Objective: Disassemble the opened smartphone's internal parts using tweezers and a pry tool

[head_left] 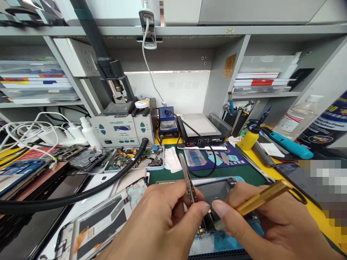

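Note:
My left hand (159,216) is closed around metal tweezers (187,175), their back end pointing up and away from me. Between the fingers of my right hand (265,220) is a slim tool with a faceted gold handle (264,198); its greyish tip points down and left, and its kind is unclear. Both hands are close together over an opened phone housing (221,191) with a dark interior. The tips of both tools are by the housing's near end, where small parts show. My hands cover much of the housing.
A black hose (108,187) curves across the left side over phone frames. Behind stand a grey rework station (121,131), a tray of circuit boards (135,167) and a black heating plate (203,133). A yellow bottle (249,139) and teal tool (291,145) lie right.

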{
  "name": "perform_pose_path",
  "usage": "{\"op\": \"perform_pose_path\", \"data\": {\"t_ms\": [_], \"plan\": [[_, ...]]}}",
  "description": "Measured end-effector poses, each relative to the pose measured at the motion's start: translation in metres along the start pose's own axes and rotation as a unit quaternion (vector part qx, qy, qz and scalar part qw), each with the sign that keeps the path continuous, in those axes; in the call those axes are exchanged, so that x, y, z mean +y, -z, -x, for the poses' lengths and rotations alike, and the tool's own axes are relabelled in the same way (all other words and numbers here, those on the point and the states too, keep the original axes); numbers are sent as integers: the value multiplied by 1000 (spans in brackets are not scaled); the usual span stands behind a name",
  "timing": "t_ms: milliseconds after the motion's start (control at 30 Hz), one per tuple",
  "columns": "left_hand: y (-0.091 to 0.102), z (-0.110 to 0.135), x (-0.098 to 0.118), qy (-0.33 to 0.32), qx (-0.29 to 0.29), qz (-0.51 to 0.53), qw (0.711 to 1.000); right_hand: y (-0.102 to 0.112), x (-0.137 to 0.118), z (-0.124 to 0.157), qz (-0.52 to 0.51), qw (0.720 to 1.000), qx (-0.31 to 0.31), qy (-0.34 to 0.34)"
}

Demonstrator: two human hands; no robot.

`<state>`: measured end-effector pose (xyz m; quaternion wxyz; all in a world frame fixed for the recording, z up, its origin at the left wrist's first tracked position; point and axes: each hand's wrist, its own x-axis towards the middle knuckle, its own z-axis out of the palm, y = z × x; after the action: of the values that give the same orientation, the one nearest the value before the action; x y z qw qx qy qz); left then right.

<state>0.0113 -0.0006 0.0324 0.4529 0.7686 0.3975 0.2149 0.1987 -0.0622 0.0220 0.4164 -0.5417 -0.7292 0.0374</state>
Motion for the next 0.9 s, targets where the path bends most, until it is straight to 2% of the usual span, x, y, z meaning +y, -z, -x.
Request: {"op": "perform_pose_path", "data": {"t_ms": [200,633,800,900], "plan": [[0,-2,3,-4,5,-11,1000,10,4,2,30,999,31,0],[0,-3,1,15,-15,25,999,2,0,0,1,1000,-2,4],[0,-3,2,15,-14,22,1000,1,-1,4,22,999,6,-27],[1,-1,3,22,-14,22,999,2,0,4,17,999,-12,-30]]}}
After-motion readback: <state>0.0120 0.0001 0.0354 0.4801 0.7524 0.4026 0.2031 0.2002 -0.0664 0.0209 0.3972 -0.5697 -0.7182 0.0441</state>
